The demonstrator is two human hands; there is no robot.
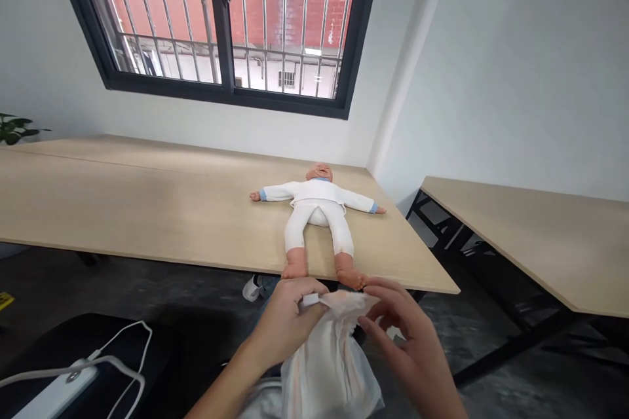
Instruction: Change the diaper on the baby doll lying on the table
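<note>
The folded diaper [329,366] hangs just below the table's [122,209] near edge, its top pinched by the left hand [285,321] and its right corner gripped between the thumb and curled fingers of the right hand [413,347]. Straight ahead the doll [317,209] lies lengthwise, feet at the edge nearest both hands, head far. Bare tabletop stretches left; the right edge is close.

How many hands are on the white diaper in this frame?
2. The left hand pinches the diaper at its top; the right hand touches its right side. No others show.
</note>
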